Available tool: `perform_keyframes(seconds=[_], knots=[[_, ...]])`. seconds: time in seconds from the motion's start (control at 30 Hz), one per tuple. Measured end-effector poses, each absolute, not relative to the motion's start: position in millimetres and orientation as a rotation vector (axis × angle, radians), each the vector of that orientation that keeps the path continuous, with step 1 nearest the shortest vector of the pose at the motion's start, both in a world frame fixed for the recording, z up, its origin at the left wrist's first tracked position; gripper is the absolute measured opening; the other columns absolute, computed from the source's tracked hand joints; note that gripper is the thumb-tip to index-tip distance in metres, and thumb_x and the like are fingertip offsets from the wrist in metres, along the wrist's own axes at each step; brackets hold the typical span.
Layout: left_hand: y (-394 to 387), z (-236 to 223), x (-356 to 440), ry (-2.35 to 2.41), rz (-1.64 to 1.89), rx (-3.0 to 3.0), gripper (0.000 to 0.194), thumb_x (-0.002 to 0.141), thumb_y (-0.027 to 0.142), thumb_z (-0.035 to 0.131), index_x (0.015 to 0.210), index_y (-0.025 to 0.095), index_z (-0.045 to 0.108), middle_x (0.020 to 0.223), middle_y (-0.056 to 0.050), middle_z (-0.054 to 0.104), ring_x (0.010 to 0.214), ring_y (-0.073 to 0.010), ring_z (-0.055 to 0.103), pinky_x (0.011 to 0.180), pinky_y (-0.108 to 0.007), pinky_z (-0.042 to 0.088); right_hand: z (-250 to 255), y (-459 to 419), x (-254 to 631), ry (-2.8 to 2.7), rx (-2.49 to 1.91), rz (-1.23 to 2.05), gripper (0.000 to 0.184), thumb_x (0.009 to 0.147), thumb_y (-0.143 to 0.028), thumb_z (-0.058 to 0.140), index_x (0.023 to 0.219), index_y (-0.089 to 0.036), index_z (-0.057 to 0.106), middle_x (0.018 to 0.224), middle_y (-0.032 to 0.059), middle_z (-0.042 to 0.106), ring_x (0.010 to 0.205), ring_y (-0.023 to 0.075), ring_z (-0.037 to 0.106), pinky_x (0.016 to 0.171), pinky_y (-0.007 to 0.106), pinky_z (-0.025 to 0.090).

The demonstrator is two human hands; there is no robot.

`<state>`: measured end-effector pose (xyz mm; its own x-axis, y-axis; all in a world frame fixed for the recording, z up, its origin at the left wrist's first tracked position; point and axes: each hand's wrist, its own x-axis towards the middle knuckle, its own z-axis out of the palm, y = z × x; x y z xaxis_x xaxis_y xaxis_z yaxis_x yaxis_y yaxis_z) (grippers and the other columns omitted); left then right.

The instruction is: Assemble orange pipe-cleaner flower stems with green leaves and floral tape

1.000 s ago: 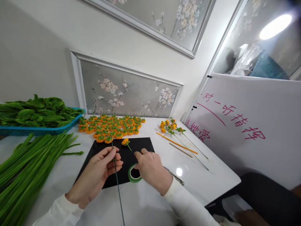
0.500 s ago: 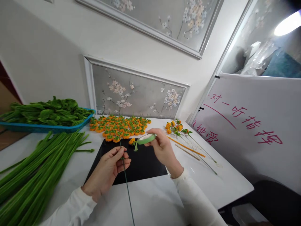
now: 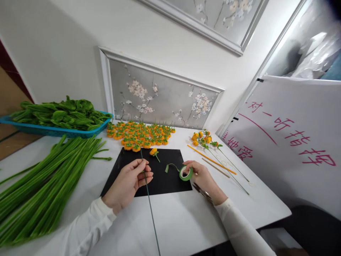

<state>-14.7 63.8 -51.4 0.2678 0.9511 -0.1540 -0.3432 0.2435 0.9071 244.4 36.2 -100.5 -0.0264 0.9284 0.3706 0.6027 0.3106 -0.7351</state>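
Observation:
My left hand [image 3: 128, 183] pinches a long thin green stem wire [image 3: 152, 213], which runs from above the fingertips down toward me. In my right hand [image 3: 205, 179] is a roll of green floral tape [image 3: 185, 173], held near the right edge of a black mat [image 3: 165, 177]. A loose tail of tape sticks out leftward over the mat. Metal scissors [image 3: 201, 192] lie partly hidden under my right hand. Between the hands, farther back on the mat, sits a single orange flower [image 3: 153, 152] with a short green stem.
Many small orange flowers [image 3: 145, 137] stand in rows behind the mat. At left lie green fuzzy stems [image 3: 53, 185] and a blue tray [image 3: 80, 133] of green leaves. Flower sprigs [image 3: 201, 138], an orange stick [image 3: 213, 160] and a tan stick [image 3: 215, 168] lie at right.
My right hand has moved right and down with the tape roll, away from my left hand. The single flower and the scissors now show more. My left hand keeps its pinch on the wire.

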Motion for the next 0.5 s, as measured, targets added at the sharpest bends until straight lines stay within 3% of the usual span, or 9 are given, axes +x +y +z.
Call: perform_keyframes(seconds=[0.3, 0.5], knots=[[60.3, -51.5, -11.6, 0.849, 0.986, 0.922, 0.007, 0.085, 0.019, 0.057, 0.078, 0.017, 0.057, 0.071, 0.000, 0.058, 0.059, -0.0091, 0.060, 0.056, -0.019, 0.053, -103.6, 26.6, 260.0, -1.794, -1.406, 0.559, 0.026, 0.063, -0.004, 0.040, 0.074, -0.017, 0.059, 0.114, 0.0091, 0.064, 0.090, 0.0176, 0.063, 0.066, 0.027, 0.045], [59.2, -55.4, -12.5, 0.840, 0.970, 0.939, 0.009, 0.084, 0.022, 0.059, 0.078, 0.017, 0.057, 0.072, 0.000, 0.057, 0.060, -0.0090, 0.059, 0.056, -0.020, 0.053, -96.9, 23.4, 261.7, -1.972, -1.425, 0.475, 0.041, 0.058, 0.004, 0.032, 0.072, -0.018, 0.063, 0.114, 0.0061, 0.066, 0.109, 0.0165, 0.059, 0.087, 0.031, 0.045]])
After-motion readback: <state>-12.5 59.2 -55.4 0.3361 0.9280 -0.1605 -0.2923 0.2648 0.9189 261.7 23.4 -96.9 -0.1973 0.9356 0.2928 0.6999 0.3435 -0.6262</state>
